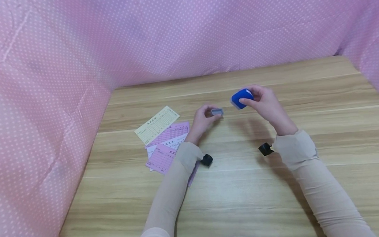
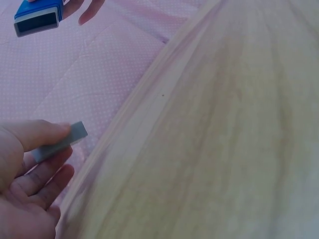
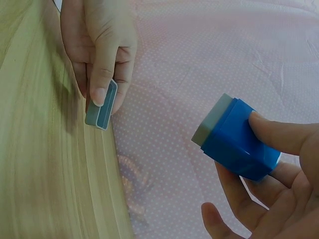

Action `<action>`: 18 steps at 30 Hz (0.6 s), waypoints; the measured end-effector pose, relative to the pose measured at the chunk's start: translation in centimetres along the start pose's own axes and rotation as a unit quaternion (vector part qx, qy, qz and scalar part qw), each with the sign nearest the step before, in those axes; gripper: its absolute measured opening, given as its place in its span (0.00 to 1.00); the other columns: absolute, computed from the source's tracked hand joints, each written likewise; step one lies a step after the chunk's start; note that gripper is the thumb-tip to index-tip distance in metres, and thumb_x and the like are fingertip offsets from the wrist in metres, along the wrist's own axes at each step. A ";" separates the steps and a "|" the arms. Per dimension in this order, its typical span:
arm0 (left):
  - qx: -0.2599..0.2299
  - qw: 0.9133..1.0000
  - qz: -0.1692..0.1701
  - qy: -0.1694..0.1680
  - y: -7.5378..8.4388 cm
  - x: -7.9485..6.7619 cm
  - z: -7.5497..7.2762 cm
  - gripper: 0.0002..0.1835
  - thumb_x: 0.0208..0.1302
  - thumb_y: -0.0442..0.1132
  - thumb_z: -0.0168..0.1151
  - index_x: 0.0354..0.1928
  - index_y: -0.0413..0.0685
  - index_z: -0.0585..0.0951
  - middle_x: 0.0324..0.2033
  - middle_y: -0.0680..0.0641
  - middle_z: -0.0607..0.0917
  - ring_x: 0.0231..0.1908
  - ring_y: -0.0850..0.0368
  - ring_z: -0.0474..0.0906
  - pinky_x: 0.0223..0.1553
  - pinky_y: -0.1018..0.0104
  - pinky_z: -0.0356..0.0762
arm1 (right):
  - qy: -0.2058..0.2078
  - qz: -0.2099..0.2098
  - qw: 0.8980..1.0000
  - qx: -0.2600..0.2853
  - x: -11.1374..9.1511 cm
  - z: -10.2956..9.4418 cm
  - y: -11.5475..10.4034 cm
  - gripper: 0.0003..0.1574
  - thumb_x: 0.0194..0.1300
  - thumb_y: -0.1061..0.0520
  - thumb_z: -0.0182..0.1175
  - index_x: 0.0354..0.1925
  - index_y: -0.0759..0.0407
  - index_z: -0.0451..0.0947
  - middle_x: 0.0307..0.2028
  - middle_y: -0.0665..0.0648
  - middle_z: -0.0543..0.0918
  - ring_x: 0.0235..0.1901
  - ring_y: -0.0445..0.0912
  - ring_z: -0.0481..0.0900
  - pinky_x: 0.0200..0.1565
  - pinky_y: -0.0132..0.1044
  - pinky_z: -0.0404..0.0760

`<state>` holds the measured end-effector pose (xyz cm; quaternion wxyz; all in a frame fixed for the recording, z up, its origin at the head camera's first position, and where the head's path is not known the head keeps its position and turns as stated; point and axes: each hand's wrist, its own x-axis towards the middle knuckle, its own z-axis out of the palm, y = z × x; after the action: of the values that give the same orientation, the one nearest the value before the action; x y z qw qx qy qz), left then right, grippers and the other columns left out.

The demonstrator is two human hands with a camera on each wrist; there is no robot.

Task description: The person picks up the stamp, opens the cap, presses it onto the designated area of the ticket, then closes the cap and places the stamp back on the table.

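Observation:
My right hand [image 1: 270,107] holds a blue self-inking stamp [image 1: 239,96] between thumb and fingers, raised above the table. Its grey lower end [image 3: 212,119] points toward the left hand in the right wrist view, and the dark stamping face [image 2: 37,22] shows in the left wrist view. My left hand [image 1: 202,122] pinches a small grey translucent stamp cap [image 1: 217,111], with the thumb on one side and fingers on the other. The cap's hollow side [image 3: 106,113] shows in the right wrist view. A gap separates cap and stamp.
Left of the left hand, several printed slips overlap on the wooden table [image 1: 234,199]: a yellow slip [image 1: 157,125], a white slip [image 1: 181,139] and pink slips [image 1: 160,159]. The left forearm covers part of them. Pink dotted cloth [image 1: 183,34] hangs behind the table.

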<state>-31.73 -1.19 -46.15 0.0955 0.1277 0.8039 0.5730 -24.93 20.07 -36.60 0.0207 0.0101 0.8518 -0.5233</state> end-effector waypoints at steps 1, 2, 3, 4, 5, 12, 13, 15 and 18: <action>0.000 1.000 -0.002 0.000 0.0 0.0 0.0 0.18 0.60 0.34 0.67 0.52 0.43 0.79 0.50 0.42 0.82 0.51 0.50 0.78 0.57 0.63 0.75 | 0.000 0.000 1.000 0.000 0.0 0.0 0.0 0.31 0.68 0.50 0.59 0.65 0.60 0.68 0.63 0.65 0.74 0.58 0.57 0.75 0.62 0.53 0.73; 0.000 1.000 -0.004 0.000 0.0 0.0 0.0 0.18 0.59 0.33 0.67 0.52 0.42 0.79 0.50 0.41 0.82 0.51 0.50 0.78 0.57 0.63 0.75 | 0.000 0.000 1.000 0.000 0.0 0.0 0.0 0.31 0.68 0.50 0.59 0.65 0.60 0.68 0.63 0.65 0.74 0.58 0.57 0.75 0.62 0.53 0.73; 0.001 1.000 -0.006 0.000 0.1 0.0 0.0 0.18 0.59 0.32 0.67 0.52 0.42 0.78 0.50 0.41 0.82 0.51 0.50 0.78 0.57 0.64 0.76 | 0.000 -0.001 1.000 0.000 0.0 0.0 -0.1 0.31 0.69 0.50 0.59 0.65 0.61 0.68 0.63 0.65 0.74 0.58 0.57 0.75 0.62 0.53 0.73; 0.003 1.000 -0.007 0.000 0.1 0.0 0.0 0.18 0.59 0.32 0.67 0.52 0.41 0.78 0.50 0.41 0.82 0.51 0.50 0.79 0.57 0.64 0.76 | -0.001 -0.001 1.000 0.000 0.0 0.0 -0.1 0.31 0.69 0.50 0.59 0.65 0.61 0.68 0.63 0.65 0.74 0.58 0.57 0.75 0.62 0.53 0.72; 0.005 1.000 -0.007 0.001 0.0 0.0 0.0 0.18 0.59 0.32 0.67 0.51 0.41 0.78 0.50 0.41 0.82 0.51 0.50 0.78 0.56 0.64 0.76 | -0.001 -0.001 1.000 0.000 0.0 0.0 -0.1 0.31 0.69 0.50 0.59 0.65 0.61 0.68 0.63 0.65 0.74 0.58 0.57 0.75 0.63 0.53 0.72; 0.050 0.999 0.002 -0.003 -0.2 0.2 0.0 0.16 0.59 0.32 0.67 0.50 0.40 0.79 0.48 0.41 0.83 0.51 0.50 0.78 0.57 0.63 0.75 | -0.004 0.001 1.000 0.002 0.0 0.0 -0.1 0.31 0.69 0.51 0.59 0.65 0.61 0.68 0.64 0.66 0.73 0.59 0.58 0.74 0.63 0.53 0.72; 0.055 0.998 0.004 -0.003 -0.2 0.2 0.0 0.16 0.59 0.32 0.67 0.50 0.40 0.79 0.48 0.41 0.83 0.51 0.50 0.78 0.58 0.62 0.75 | -0.005 0.001 1.000 0.002 0.0 0.0 -0.1 0.31 0.68 0.51 0.59 0.65 0.61 0.68 0.64 0.66 0.73 0.59 0.58 0.74 0.63 0.53 0.72; 0.062 0.998 0.004 -0.005 -0.3 0.2 0.0 0.16 0.59 0.33 0.67 0.50 0.40 0.79 0.49 0.41 0.83 0.52 0.50 0.78 0.58 0.62 0.75 | -0.005 0.002 1.000 0.003 0.0 0.0 -0.1 0.31 0.68 0.50 0.59 0.65 0.61 0.68 0.64 0.66 0.73 0.60 0.58 0.74 0.63 0.53 0.72; 0.065 0.998 0.001 -0.006 -0.2 0.2 0.0 0.16 0.59 0.33 0.67 0.50 0.40 0.79 0.50 0.41 0.83 0.53 0.50 0.78 0.59 0.61 0.74 | -0.005 0.002 1.000 0.002 0.0 0.0 0.0 0.31 0.68 0.50 0.59 0.65 0.60 0.68 0.64 0.65 0.73 0.60 0.57 0.74 0.63 0.54 0.72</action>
<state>-31.99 -1.19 -46.38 0.0914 0.1385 0.8389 0.5185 -24.90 20.06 -36.56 0.0259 0.0094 0.8504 -0.5254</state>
